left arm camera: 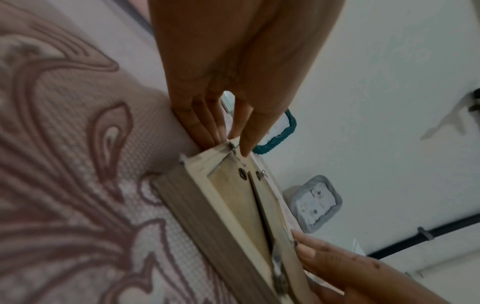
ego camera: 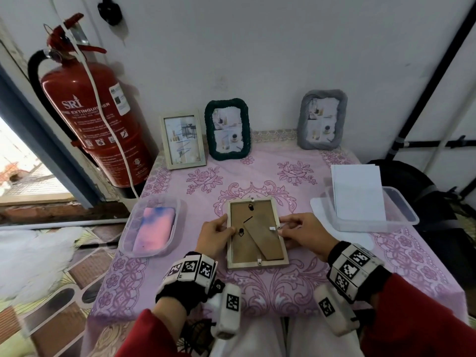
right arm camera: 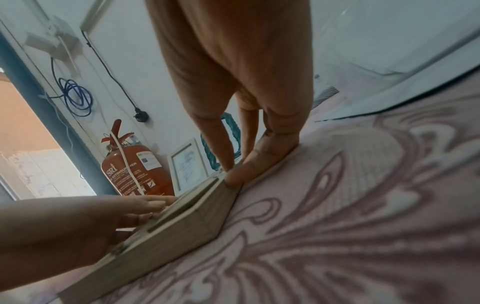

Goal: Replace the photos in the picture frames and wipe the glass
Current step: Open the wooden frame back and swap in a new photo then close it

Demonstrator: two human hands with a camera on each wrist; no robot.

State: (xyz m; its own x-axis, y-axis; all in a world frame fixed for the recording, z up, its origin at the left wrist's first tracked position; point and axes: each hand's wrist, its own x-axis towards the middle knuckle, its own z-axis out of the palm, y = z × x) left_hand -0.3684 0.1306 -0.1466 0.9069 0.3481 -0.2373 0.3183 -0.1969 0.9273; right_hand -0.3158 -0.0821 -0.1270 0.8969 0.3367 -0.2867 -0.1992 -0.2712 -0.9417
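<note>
A light wooden picture frame (ego camera: 257,243) lies face down in the middle of the table, with its brown backing board and folded stand up. My left hand (ego camera: 228,228) holds its left edge: the thumb lies on the backing and the fingers run along the outer side (left arm camera: 231,142). My right hand (ego camera: 282,229) pinches the right rim beside a small metal tab, fingers against the outer side (right arm camera: 233,170). The glass and photo are hidden underneath. A clear tub (ego camera: 401,217) at the right holds white sheets (ego camera: 358,195). Another tub (ego camera: 128,235) at the left holds a pink cloth (ego camera: 154,226).
Three frames stand against the back wall: light wood (ego camera: 183,139), dark green woven (ego camera: 228,128) and grey (ego camera: 322,119). A red fire extinguisher (ego camera: 98,119) stands left of the table. A pink patterned cloth (ego camera: 283,287) covers the table, and a dark bag (ego camera: 425,202) lies off its right edge.
</note>
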